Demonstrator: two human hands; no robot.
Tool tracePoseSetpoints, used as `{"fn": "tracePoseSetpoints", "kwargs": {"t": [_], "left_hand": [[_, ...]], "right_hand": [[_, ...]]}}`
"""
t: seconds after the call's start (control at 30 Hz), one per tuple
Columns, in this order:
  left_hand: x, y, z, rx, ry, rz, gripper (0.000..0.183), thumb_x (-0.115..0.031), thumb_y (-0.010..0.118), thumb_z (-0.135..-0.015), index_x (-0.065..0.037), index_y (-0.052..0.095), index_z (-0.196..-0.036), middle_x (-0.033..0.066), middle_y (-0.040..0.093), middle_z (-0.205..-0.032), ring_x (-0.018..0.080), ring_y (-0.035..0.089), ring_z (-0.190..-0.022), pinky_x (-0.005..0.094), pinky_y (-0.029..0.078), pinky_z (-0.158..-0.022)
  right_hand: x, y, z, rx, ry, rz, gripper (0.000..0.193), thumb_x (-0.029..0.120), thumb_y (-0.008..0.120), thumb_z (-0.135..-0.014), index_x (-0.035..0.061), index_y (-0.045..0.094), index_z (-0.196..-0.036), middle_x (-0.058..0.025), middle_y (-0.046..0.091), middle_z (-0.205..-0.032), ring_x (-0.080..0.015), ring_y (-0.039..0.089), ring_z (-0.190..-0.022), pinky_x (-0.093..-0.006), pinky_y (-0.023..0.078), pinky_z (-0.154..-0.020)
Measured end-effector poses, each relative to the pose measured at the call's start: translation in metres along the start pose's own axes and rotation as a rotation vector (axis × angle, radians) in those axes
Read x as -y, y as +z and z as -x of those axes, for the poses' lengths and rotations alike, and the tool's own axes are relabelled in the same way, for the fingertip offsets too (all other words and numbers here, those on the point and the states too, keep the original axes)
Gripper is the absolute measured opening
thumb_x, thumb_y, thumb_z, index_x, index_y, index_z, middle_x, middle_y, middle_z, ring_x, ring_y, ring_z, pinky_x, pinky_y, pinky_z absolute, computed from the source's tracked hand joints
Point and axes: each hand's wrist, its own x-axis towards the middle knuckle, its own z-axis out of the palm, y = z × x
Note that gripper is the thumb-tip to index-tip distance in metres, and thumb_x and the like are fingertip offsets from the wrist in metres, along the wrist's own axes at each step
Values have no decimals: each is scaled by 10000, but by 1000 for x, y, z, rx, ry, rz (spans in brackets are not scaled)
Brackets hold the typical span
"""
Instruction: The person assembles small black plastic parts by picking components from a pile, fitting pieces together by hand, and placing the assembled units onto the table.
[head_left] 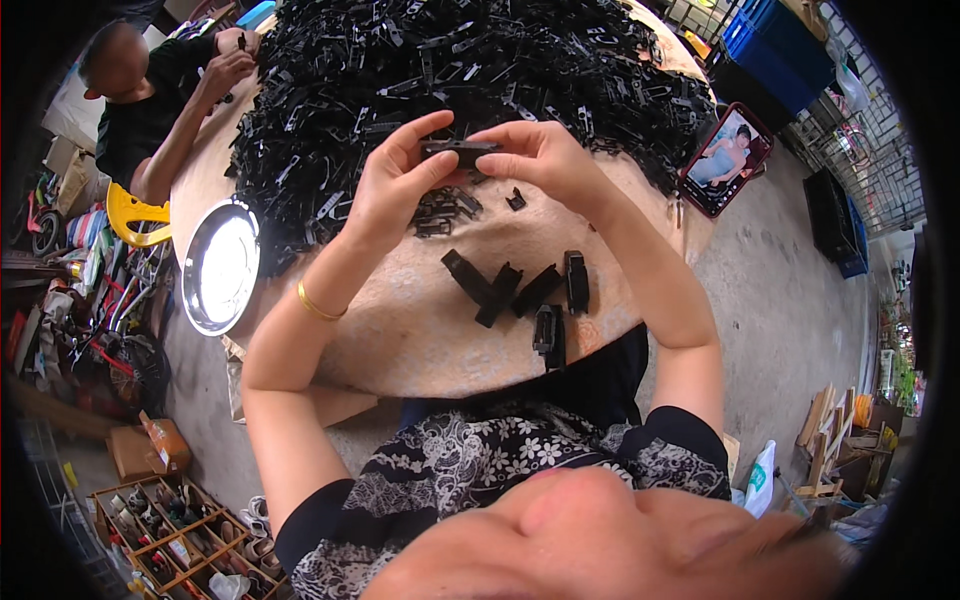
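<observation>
Above the table's near half, a long thin black plastic part (462,147) is held level between my two hands. My left hand (400,178) pinches its left end between thumb and fingers. At the other end, the thumb and fingers of my right hand (545,163) grip it. Just beyond lies a large heap of black plastic clips (330,80), some with shiny metal strips. Under my hands are a few loose clips (445,212) and one small black piece (516,199). Closer to me, several chunky black blocks (540,290) lie scattered on the cloth.
A round table with a patterned beige cloth (400,345) carries everything. A shiny metal dish (222,267) stands at its left edge, a lit phone (726,160) at its right. Far left, a co-worker's hand (228,72) holds something small and dark beside a yellow chair (138,218).
</observation>
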Motion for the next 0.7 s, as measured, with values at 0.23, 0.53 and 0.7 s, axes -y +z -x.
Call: {"fn": "tracePoseSetpoints", "kwargs": {"t": [0.23,0.53,0.7], "left_hand": [[-9,-4,3,64,1,-49,449,-70,570,-858,7,414,-1271,98,576,-1078,153,564,-978,284,471,-869],[-73,44,76,545,538,94,223,-19,599,-813,-91,656,-1016,110,528,-948,250,524,-895,371,469,-817],[-87,54,95,798,359,161,370,98,542,-802,-224,678,-926,112,542,-864,224,522,-800,457,520,-768]], "right_hand": [[3,0,2,43,-65,-76,257,129,696,-769,6,659,-992,-56,664,-838,-80,597,-749,-196,477,-699],[13,-38,6,626,155,372,206,84,659,-756,-14,660,-936,-24,650,-761,-55,563,-691,-207,445,-595],[13,-26,14,703,-28,598,267,238,661,-761,-28,646,-776,-124,602,-608,-173,550,-516,-281,443,-511]]}}
